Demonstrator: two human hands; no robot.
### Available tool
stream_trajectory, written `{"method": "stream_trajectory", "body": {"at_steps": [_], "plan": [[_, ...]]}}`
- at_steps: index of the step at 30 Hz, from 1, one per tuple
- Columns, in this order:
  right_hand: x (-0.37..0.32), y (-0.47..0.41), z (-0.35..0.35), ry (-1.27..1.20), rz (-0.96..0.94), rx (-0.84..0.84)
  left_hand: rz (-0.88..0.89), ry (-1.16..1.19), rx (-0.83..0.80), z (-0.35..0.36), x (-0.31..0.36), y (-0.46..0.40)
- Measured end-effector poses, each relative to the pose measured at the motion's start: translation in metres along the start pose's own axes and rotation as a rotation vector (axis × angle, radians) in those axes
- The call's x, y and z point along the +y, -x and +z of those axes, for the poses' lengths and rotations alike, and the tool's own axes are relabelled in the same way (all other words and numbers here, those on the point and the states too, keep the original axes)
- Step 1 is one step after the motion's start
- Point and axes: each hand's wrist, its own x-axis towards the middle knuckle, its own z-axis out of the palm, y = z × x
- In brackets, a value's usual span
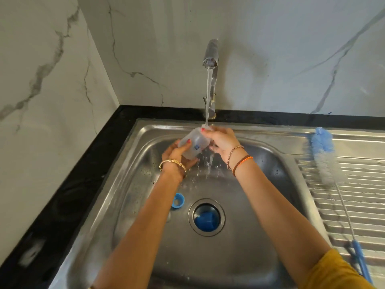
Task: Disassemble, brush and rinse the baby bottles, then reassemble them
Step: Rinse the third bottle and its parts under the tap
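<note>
We hold the clear bottle (192,146) tilted under the tap (210,59) stream, above the sink (270,205) basin. The left hand (177,156) wraps its base; the right hand (221,140) grips near the mouth. We judge it light, rigid and slippery when wet, so grasp the body with both hands. The mouth is hidden behind fingers and spray; the blue ring (178,200) lies below.

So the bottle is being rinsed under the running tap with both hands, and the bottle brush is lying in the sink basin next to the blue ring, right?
Not quite. The head view shows the bottle brush lying on the ribbed draining board to the right, not in the sink. The rest holds: left hand and right hand hold the bottle under the running tap, and the blue ring lies in the basin.
</note>
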Motion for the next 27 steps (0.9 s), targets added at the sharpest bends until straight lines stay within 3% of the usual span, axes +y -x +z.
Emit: {"method": "stream_trajectory", "body": {"at_steps": [5,16,23,27], "plan": [[-0.002,0.002,0.008,0.372,-0.299,0.081,-0.121,0.187,-0.168,-0.002,-0.016,0.006],[0.009,0.003,-0.003,0.419,-0.431,0.116,-0.102,0.162,-0.286,0.001,-0.023,-0.003],[0.015,0.006,0.003,0.269,-0.412,0.162,-0.164,0.198,-0.343,-0.004,-0.026,0.004],[0.011,-0.002,0.001,0.060,-0.158,0.175,-0.118,0.138,-0.226,0.005,-0.025,0.010]]}}
